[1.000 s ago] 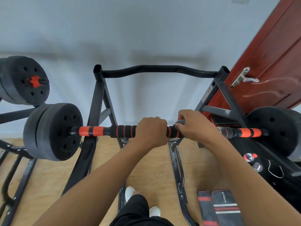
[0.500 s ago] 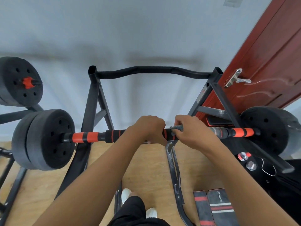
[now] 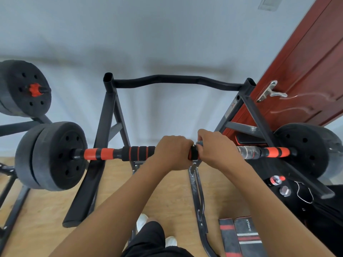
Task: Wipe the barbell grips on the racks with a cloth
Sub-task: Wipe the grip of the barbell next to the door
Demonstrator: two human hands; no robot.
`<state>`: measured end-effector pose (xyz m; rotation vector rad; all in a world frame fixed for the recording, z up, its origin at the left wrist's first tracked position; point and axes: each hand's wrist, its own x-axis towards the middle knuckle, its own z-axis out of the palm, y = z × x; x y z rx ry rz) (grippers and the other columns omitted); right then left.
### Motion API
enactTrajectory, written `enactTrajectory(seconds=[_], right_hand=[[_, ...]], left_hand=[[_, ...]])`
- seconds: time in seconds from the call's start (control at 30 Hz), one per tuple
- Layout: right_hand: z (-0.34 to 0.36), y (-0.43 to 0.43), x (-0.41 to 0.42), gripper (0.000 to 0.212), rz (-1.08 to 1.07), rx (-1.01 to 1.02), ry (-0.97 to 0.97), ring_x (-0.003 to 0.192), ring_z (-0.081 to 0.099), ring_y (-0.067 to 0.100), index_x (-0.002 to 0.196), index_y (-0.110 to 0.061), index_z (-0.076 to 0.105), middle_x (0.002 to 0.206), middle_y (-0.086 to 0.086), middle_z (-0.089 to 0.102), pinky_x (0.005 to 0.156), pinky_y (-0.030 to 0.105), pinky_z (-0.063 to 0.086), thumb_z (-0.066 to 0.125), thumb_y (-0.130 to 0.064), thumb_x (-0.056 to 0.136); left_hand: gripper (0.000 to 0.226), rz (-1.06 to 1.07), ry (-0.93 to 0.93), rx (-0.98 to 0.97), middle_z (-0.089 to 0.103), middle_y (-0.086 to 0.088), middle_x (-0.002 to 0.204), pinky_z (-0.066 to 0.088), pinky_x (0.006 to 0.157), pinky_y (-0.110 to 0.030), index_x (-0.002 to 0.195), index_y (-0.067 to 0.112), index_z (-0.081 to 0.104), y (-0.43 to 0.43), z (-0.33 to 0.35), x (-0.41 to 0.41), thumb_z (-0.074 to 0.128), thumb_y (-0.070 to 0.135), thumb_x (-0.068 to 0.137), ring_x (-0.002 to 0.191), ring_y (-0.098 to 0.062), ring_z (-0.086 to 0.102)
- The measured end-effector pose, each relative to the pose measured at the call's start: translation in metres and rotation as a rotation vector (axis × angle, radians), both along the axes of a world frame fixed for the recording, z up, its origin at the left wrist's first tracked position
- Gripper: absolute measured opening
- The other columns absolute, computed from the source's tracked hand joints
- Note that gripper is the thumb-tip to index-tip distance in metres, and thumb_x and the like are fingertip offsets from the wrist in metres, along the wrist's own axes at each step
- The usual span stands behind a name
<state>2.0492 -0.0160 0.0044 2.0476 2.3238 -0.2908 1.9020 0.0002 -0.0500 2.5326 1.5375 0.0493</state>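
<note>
Head view: left grip (image 3: pixel 171 153) wraps striped foam barbell (image 3: pixel 138 153), right grip (image 3: pixel 217 149) pinches grey cloth (image 3: pixel 200 143).

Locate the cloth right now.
Head view, centre: the grey cloth is bunched under the right hand on the barbell grip, just right of the left hand.

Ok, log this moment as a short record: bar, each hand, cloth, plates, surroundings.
bar: black-and-orange foam-gripped barbell, lying level across the black metal rack
left: left hand grips the barbell near its middle
right: right hand curls over the bar close beside the left, holding the cloth against it
cloth: grey cloth, only a small edge showing at the right hand's fingers
plates: black round weight plates at both bar ends
surroundings: red-brown wooden door on the right; light wooden floor
</note>
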Motion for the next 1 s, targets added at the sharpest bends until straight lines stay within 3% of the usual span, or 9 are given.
enactTrajectory(seconds=[0.07, 0.13, 0.2, 0.3, 0.43, 0.57, 0.67, 0.83, 1.0], right_hand=[[0.004, -0.004, 0.004, 0.009, 0.005, -0.040, 0.047, 0.079, 0.061, 0.021, 0.098, -0.024, 0.050, 0.089, 0.001, 0.062, 0.070, 0.041, 0.056, 0.055, -0.032, 0.099], [0.006, -0.005, 0.006, 0.009, -0.001, -0.058, 0.065, 0.077, 0.061, 0.019, 0.096, -0.025, 0.051, 0.088, -0.001, 0.060, 0.069, 0.043, 0.059, 0.055, -0.033, 0.099], [0.006, -0.004, 0.005, 0.009, -0.014, -0.042, 0.053, 0.077, 0.060, 0.020, 0.096, -0.025, 0.052, 0.088, -0.001, 0.060, 0.067, 0.044, 0.060, 0.056, -0.033, 0.099], [0.003, 0.002, -0.002, 0.008, -0.015, -0.021, 0.001, 0.081, 0.060, 0.022, 0.097, -0.025, 0.053, 0.090, 0.000, 0.061, 0.067, 0.039, 0.055, 0.059, -0.030, 0.097], [0.000, 0.013, -0.002, 0.005, -0.006, -0.117, 0.065, 0.077, 0.065, 0.019, 0.092, -0.023, 0.057, 0.087, -0.001, 0.065, 0.075, 0.041, 0.060, 0.061, -0.026, 0.094], [0.018, 0.005, 0.014, 0.013, 0.002, -0.208, 0.241, 0.073, 0.068, 0.016, 0.091, -0.018, 0.062, 0.084, 0.000, 0.068, 0.065, 0.031, 0.057, 0.064, -0.029, 0.097], [0.023, -0.008, 0.020, 0.012, 0.012, -0.198, 0.223, 0.076, 0.065, 0.014, 0.090, -0.022, 0.062, 0.084, -0.005, 0.065, 0.068, 0.035, 0.057, 0.065, -0.031, 0.096], [0.005, -0.016, 0.018, 0.012, 0.009, -0.044, 0.194, 0.080, 0.062, 0.015, 0.089, -0.029, 0.057, 0.085, -0.008, 0.064, 0.074, 0.044, 0.058, 0.065, -0.036, 0.094], [0.000, 0.004, 0.007, 0.009, 0.012, -0.041, 0.193, 0.081, 0.063, 0.019, 0.090, -0.027, 0.058, 0.085, -0.004, 0.065, 0.076, 0.044, 0.059, 0.064, -0.031, 0.093]], left_hand=[[0.054, 0.060, -0.052, -0.283, 0.059, 0.002, 0.102, 0.054, 0.076, -0.038, 0.114, 0.020, 0.054, 0.011, 0.013, -0.003, 0.069, 0.058, 0.080, 0.085, -0.025, 0.064], [0.049, 0.094, -0.020, -0.437, 0.073, 0.004, 0.091, 0.054, 0.071, -0.033, 0.108, 0.016, 0.059, 0.016, 0.020, -0.004, 0.072, 0.055, 0.080, 0.076, -0.019, 0.071], [0.029, 0.100, 0.012, -0.343, 0.069, 0.003, 0.070, 0.050, 0.062, -0.028, 0.088, 0.017, 0.062, 0.010, 0.016, 0.001, 0.068, 0.044, 0.083, 0.060, -0.018, 0.067], [0.023, 0.119, 0.038, 0.046, 0.048, 0.004, 0.063, 0.041, 0.057, -0.031, 0.078, 0.018, 0.054, -0.010, 0.000, 0.004, 0.065, 0.036, 0.088, 0.057, -0.022, 0.053], [0.038, 0.131, 0.066, 0.336, 0.033, 0.007, 0.052, 0.026, 0.047, -0.027, 0.068, 0.021, 0.041, -0.031, -0.022, 0.006, 0.079, 0.023, 0.074, 0.044, -0.020, 0.036], [0.034, 0.140, 0.017, -0.016, 0.050, 0.005, 0.081, 0.041, 0.067, -0.033, 0.097, 0.021, 0.050, -0.019, -0.002, 0.005, 0.063, 0.052, 0.089, 0.075, -0.022, 0.055], [0.042, 0.153, 0.064, -0.146, 0.051, 0.004, 0.085, 0.041, 0.068, -0.034, 0.096, 0.020, 0.047, -0.008, 0.009, 0.002, 0.066, 0.056, 0.085, 0.073, -0.019, 0.053], [0.028, 0.178, 0.070, -0.055, 0.052, 0.004, 0.067, 0.043, 0.061, -0.031, 0.076, 0.022, 0.051, -0.016, 0.002, 0.003, 0.064, 0.042, 0.089, 0.054, -0.015, 0.048], [0.019, 0.156, 0.067, 0.109, 0.044, 0.006, 0.063, 0.039, 0.060, -0.031, 0.085, 0.021, 0.055, -0.026, -0.001, 0.004, 0.058, 0.037, 0.094, 0.057, -0.020, 0.051]])
